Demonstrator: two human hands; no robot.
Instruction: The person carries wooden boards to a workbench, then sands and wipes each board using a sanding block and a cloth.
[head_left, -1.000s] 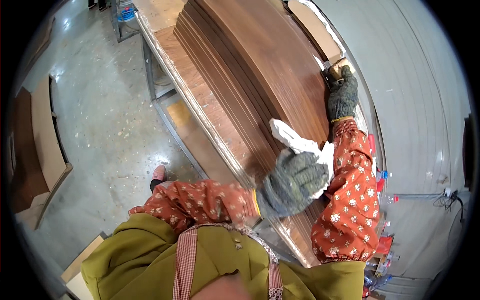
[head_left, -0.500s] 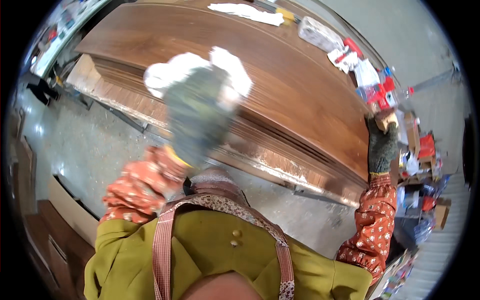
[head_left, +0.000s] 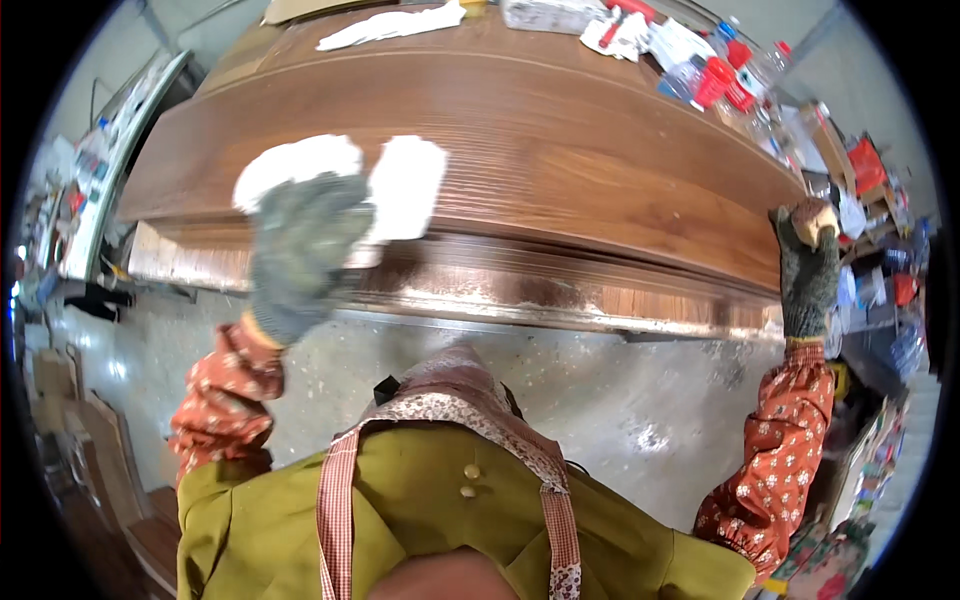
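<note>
My left hand (head_left: 305, 245), in a dark grey-green knit glove, is closed on a white cloth (head_left: 408, 188). The cloth bunches out on both sides of the fingers and lies against the brown wood-grain panel (head_left: 610, 175), near its left part. Motion smears the hand a little. At the panel's right end is my right hand (head_left: 808, 280), in a matching glove. It grips a small tan block (head_left: 813, 220) with a rough, worn surface; whether it is wood or sponge I cannot tell. Part of the block is hidden by the fingers.
Beyond the panel lie a white rag (head_left: 392, 27), a whitish wrapped block (head_left: 553, 14) and crumpled paper (head_left: 615, 36). Several plastic bottles (head_left: 690, 78) with red labels crowd the far right corner. Boxes and litter stand to the right; a long pale bench (head_left: 125, 165) stands at the left.
The view has turned and shifted. My left hand has moved leftward with the white cloth across the panel. My right hand stays at the panel's right end, still holding the tan block.
</note>
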